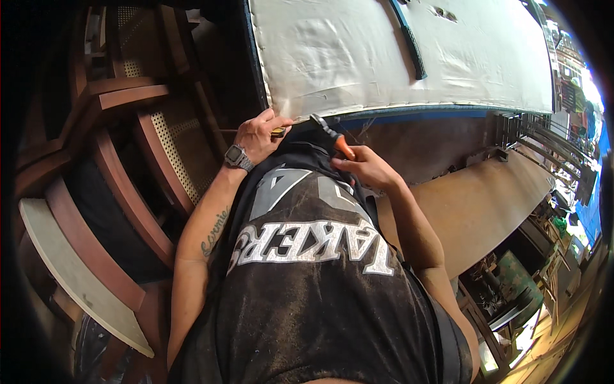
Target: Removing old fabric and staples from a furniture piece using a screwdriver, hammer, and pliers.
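The right hand (368,165) is wrapped tight around the orange-and-black handle of a slim hand tool (332,137), whose long axis slants up and to the left so its dark tip meets the near edge of the big white fabric-covered panel (396,57) lying flat ahead. Just left of that tip, the left hand (259,136), with a grey wristwatch (237,157) on its wrist, is pinched shut on the panel's near-left corner with a small yellowish object tucked under the fingers, too small to identify. So the panel's long edge runs left to right between both hands, and reddish-brown wooden chair frames with cane panels (153,128) are stacked off to the left.
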`<control>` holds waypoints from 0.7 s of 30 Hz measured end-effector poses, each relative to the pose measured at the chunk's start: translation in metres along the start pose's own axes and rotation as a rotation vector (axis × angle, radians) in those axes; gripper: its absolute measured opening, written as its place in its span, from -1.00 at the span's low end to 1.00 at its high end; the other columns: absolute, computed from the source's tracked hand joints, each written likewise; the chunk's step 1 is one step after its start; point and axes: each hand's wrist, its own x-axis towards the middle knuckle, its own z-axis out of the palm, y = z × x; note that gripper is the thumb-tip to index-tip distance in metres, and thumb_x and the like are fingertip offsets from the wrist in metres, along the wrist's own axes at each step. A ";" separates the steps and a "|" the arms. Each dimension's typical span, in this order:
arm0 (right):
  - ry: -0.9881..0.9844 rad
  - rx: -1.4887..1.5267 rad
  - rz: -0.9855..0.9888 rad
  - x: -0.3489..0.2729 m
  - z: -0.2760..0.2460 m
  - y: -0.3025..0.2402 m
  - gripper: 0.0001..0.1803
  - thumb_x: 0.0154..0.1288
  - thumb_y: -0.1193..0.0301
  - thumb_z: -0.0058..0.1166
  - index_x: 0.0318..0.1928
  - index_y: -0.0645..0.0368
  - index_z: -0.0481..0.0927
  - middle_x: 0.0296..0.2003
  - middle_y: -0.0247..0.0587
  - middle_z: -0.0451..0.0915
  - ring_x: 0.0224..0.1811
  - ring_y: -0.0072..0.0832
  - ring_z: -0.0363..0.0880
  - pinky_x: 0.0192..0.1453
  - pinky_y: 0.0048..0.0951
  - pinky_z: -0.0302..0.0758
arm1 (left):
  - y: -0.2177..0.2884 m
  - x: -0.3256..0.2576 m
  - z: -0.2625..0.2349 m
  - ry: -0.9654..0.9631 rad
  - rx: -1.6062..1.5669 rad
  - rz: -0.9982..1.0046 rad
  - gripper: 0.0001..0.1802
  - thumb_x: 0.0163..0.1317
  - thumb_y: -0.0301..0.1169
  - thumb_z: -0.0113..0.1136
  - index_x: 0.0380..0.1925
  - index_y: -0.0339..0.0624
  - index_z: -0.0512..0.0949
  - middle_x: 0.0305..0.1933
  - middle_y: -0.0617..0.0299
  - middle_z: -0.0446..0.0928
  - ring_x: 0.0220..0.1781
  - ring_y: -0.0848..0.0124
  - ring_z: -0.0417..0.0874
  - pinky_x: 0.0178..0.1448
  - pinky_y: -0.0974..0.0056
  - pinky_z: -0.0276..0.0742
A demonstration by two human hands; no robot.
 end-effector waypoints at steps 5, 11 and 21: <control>0.058 -0.220 0.170 0.008 0.001 -0.019 -0.64 0.19 0.16 0.13 -0.37 0.26 0.52 -0.67 -0.47 0.32 -0.65 -0.67 0.30 -0.61 -0.56 0.31 | 0.010 0.005 0.003 -0.011 0.017 -0.023 -0.83 0.06 -0.28 0.22 -0.33 -0.01 0.59 -0.46 0.18 0.44 -0.42 0.17 0.56 -0.36 0.21 0.51; 0.154 -0.448 -0.039 0.015 -0.008 -0.015 -0.59 0.16 0.15 0.13 -0.46 0.33 0.48 -0.70 -0.34 0.37 -0.68 -0.60 0.34 -0.62 -0.46 0.33 | 0.015 0.022 0.013 -0.042 0.064 -0.142 -0.83 -0.03 -0.39 0.21 -0.37 -0.05 0.58 -0.35 0.16 0.56 -0.33 0.14 0.60 -0.26 0.16 0.52; 0.089 -0.472 0.038 0.006 -0.011 -0.019 -0.59 0.17 0.16 0.11 -0.51 0.32 0.44 -0.71 -0.33 0.39 -0.67 -0.60 0.40 -0.60 -0.47 0.34 | 0.026 0.026 -0.013 -0.400 0.028 -0.052 -0.75 -0.07 -0.44 0.15 -0.29 -0.07 0.51 -0.37 0.07 0.58 -0.29 0.08 0.61 -0.18 0.12 0.53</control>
